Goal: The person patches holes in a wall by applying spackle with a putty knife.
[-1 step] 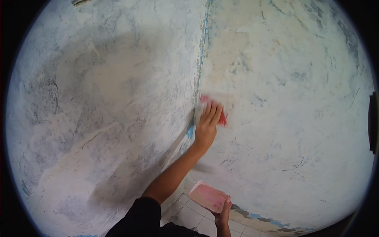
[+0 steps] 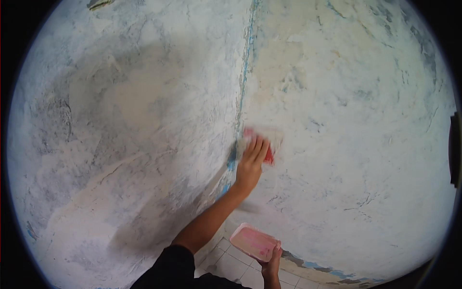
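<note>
My left hand (image 2: 250, 164) presses a flat putty scraper (image 2: 270, 156) against the right-hand wall, close to the corner. The scraper is red with a whitish blurred part, and my fingers lie over much of it. Lower down, my right hand (image 2: 272, 264) grips the right end of a shallow pink rectangular tray (image 2: 248, 241), its thumb over the rim. Pinkish smears and pale paste coat the inside of the tray. The right-hand wall (image 2: 332, 159) is whitish, with grey marks and cracks.
The left wall (image 2: 139, 96) is patchy white and grey, with my arm's shadow on it. A blue-streaked corner seam (image 2: 247, 58) runs between both walls. White floor tiles (image 2: 231, 265) show below. Bare, chipped patches (image 2: 313, 264) line the right wall's foot. A dark object (image 2: 454, 149) stands at the right edge.
My left hand and the scraper have moved a little down the wall along the corner. My right hand and the tray have hardly shifted.
</note>
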Tool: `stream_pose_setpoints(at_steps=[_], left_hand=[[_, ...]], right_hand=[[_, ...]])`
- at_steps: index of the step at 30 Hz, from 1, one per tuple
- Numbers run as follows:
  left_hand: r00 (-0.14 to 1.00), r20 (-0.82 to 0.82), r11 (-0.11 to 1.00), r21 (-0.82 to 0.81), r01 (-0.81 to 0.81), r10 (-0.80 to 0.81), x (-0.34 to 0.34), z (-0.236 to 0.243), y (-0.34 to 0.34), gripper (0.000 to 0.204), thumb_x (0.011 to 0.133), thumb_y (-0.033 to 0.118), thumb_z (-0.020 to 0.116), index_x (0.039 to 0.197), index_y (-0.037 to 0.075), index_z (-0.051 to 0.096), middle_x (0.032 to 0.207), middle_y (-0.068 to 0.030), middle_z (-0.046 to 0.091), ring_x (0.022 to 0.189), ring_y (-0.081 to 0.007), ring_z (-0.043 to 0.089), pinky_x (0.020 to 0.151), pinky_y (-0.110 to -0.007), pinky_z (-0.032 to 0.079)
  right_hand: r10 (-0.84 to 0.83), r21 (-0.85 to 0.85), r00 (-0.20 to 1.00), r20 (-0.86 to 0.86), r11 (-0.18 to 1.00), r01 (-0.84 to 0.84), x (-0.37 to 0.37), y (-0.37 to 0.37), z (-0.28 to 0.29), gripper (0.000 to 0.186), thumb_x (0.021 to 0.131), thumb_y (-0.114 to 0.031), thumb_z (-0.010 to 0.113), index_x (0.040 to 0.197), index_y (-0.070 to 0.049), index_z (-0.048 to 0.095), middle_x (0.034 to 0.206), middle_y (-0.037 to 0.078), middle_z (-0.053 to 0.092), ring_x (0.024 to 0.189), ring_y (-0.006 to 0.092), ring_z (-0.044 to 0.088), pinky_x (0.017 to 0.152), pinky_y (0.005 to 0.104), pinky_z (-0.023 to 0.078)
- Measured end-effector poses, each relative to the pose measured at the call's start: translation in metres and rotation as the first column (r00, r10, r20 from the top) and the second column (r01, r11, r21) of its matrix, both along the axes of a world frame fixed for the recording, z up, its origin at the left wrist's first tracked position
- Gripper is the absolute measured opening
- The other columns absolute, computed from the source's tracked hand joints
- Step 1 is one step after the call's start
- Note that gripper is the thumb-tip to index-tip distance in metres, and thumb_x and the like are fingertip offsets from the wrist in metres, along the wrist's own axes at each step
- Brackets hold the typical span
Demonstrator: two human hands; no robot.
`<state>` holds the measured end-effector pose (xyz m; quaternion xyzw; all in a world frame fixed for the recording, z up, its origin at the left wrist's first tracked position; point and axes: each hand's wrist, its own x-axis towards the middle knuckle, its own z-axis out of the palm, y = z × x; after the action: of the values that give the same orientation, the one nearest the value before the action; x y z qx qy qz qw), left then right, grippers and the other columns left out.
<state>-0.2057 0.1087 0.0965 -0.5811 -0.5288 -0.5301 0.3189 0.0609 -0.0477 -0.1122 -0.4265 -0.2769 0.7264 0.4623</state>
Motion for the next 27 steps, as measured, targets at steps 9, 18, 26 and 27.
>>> stream_pose_setpoints(at_steps=[9, 18, 26, 27], left_hand=[[0.953, 0.215, 0.960, -0.133, 0.246, -0.214, 0.003, -0.020, -0.100, 0.062, 0.079, -0.018, 0.059, 0.136, 0.004, 0.062, 0.137, -0.0217, 0.062, 0.127, -0.0366, 0.060, 0.104, -0.042, 0.052], [0.972, -0.189, 0.916, 0.347, 0.200, -0.141, -0.030, 0.263, -0.036, 0.049, 0.080, -0.016, 0.056, 0.125, 0.001, 0.068, 0.128, -0.0194, 0.068, 0.118, -0.0391, 0.064, 0.100, -0.042, 0.054], [0.982, -0.183, 0.965, 0.245, 0.088, -0.043, -0.033, 0.201, 0.006, 0.058, 0.078, -0.018, 0.056, 0.132, 0.001, 0.063, 0.137, -0.0175, 0.062, 0.126, -0.0381, 0.058, 0.104, -0.044, 0.050], [0.990, -0.130, 0.976, 0.202, 0.086, -0.060, -0.036, 0.176, -0.002, 0.060, 0.077, -0.019, 0.056, 0.133, 0.000, 0.062, 0.138, -0.0175, 0.062, 0.127, -0.0381, 0.058, 0.105, -0.044, 0.050]], right_hand=[[0.046, -0.019, 0.998, 0.038, 0.999, -0.045, 0.001, -0.005, -0.004, 0.067, 0.102, -0.059, 0.051, 0.152, -0.021, 0.027, 0.151, 0.011, 0.038, 0.134, 0.0339, 0.047, 0.090, 0.0607, 0.055], [0.053, -0.009, 0.998, 0.028, 0.999, -0.053, -0.008, -0.014, 0.005, 0.065, 0.103, -0.056, 0.051, 0.152, -0.021, 0.027, 0.149, 0.011, 0.039, 0.133, 0.0329, 0.048, 0.091, 0.0590, 0.055], [0.008, -0.009, 1.000, -0.003, 1.000, -0.008, 0.008, -0.023, -0.014, 0.069, 0.101, -0.059, 0.053, 0.153, -0.022, 0.027, 0.149, 0.010, 0.040, 0.133, 0.0333, 0.049, 0.089, 0.0586, 0.056], [0.003, -0.025, 1.000, 0.011, 1.000, -0.003, 0.009, -0.023, -0.016, 0.070, 0.101, -0.060, 0.053, 0.153, -0.023, 0.026, 0.151, 0.011, 0.039, 0.134, 0.0335, 0.048, 0.089, 0.0591, 0.055]])
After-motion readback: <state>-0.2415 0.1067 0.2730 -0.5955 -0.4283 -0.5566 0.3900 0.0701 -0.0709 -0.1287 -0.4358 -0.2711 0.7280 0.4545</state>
